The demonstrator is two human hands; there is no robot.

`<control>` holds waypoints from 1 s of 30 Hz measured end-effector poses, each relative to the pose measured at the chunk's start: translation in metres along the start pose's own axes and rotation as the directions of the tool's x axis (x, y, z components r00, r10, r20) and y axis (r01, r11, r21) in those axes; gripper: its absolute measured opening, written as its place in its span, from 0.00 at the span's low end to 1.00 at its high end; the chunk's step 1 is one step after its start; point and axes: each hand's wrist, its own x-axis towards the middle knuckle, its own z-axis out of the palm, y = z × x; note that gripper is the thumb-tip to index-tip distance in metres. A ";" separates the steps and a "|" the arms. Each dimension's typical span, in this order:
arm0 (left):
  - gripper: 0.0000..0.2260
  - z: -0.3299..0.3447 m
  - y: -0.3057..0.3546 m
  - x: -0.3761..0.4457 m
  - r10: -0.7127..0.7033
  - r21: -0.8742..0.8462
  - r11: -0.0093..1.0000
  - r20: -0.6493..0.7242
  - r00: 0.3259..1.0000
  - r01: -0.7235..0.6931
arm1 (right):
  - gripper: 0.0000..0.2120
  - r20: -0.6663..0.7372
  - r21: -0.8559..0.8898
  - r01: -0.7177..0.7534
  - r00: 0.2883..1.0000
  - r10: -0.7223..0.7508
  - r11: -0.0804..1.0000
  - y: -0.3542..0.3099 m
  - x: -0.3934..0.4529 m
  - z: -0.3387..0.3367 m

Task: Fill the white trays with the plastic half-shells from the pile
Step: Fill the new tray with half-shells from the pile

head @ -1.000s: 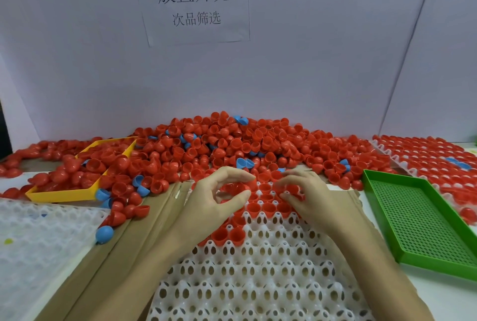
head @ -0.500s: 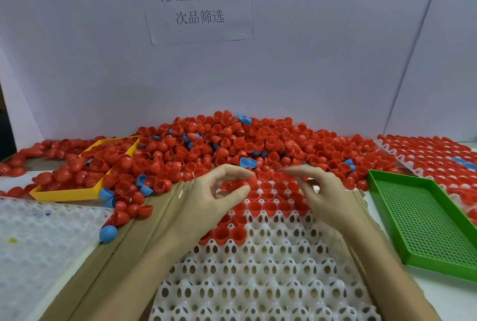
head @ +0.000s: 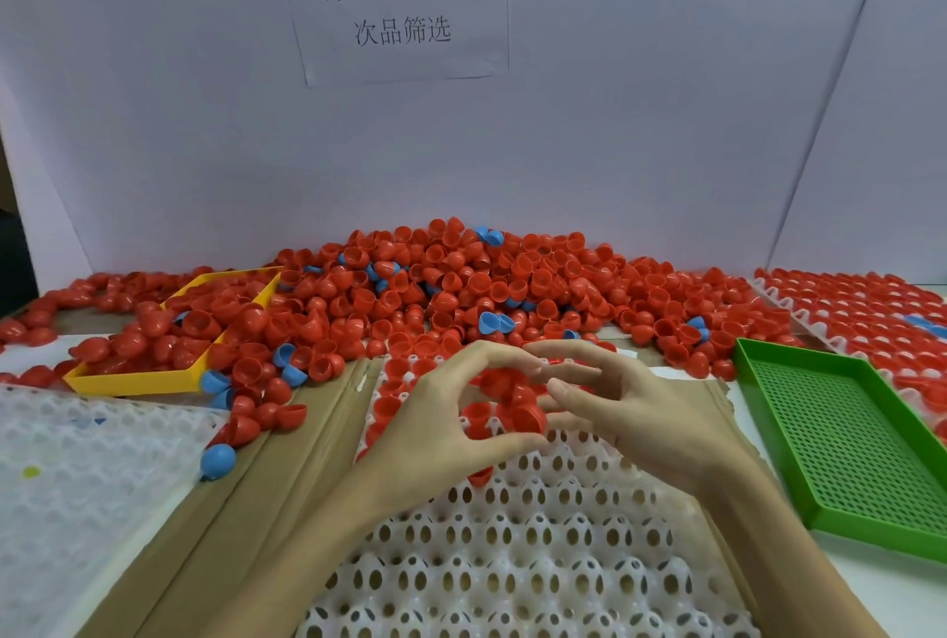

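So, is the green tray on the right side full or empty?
Empty. The green tray shows only its bare perforated floor; no half-shells lie inside it.

white table [head: 871, 601] | cardboard sheet [head: 215, 524] | pile of half-shells [head: 461, 289] | yellow tray [head: 133, 381] | green tray [head: 850, 437]

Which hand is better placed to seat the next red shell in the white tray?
Left, probably. The left hand already curls round red shells just above the white tray, whose nearer cells lie bare. The right hand hovers beside it with fingers spread, seemingly holding nothing.
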 end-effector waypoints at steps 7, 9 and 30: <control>0.27 0.004 0.001 0.000 0.092 0.120 0.988 0.024 0.995 -0.095 | 0.26 0.075 0.101 -0.081 0.994 0.074 0.992 0.004 -0.003 0.000; 0.27 0.004 0.002 0.000 0.115 0.154 0.981 -0.001 0.993 -0.113 | 0.26 0.099 0.125 -0.081 0.993 0.069 0.989 0.005 -0.003 -0.001; 0.06 -0.001 0.005 0.000 -0.076 0.203 0.973 -0.186 0.980 0.114 | 0.15 -0.071 0.012 0.014 0.997 -0.013 1.000 0.000 -0.004 0.007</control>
